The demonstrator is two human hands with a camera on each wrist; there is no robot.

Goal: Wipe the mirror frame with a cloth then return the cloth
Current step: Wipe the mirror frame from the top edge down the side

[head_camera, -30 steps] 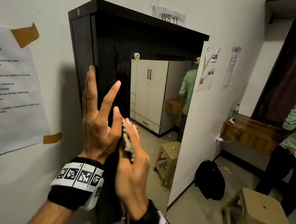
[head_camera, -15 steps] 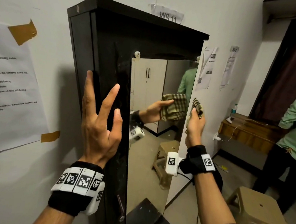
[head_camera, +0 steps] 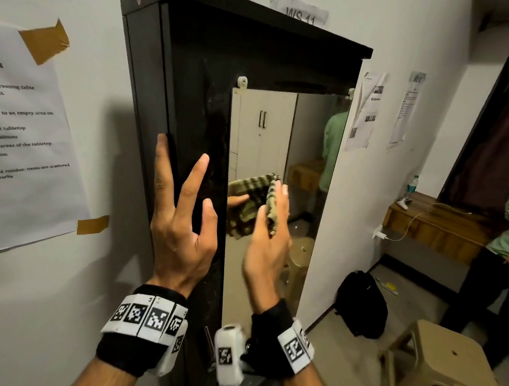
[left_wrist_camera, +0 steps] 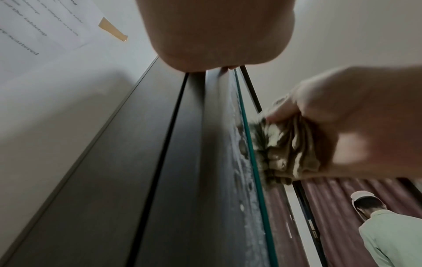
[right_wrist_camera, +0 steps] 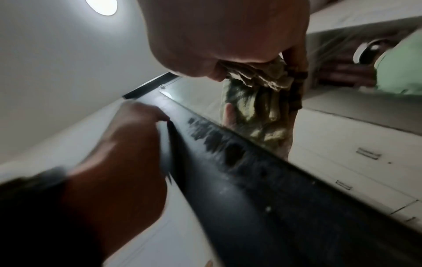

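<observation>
One checked green-and-cream cloth (head_camera: 270, 205), bunched into folds, is clamped in the right hand (head_camera: 266, 246) and pressed to the glass just beside the black mirror frame (head_camera: 190, 113). Left hand (head_camera: 180, 222) is laid on the frame's outer edge, fingers spread straight. Versus 0.5 s ago, cloth and right hand have been shifted from the mirror's far edge toward the left hand.

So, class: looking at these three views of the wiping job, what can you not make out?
- Head view: taped paper notice is cut off by the left edge, its print blurred.
- Head view: right hand hides most of the green checked cloth.
- Left wrist view: left hand blocks the black mirror frame top.
- Where the cloth returns: unseen.
</observation>
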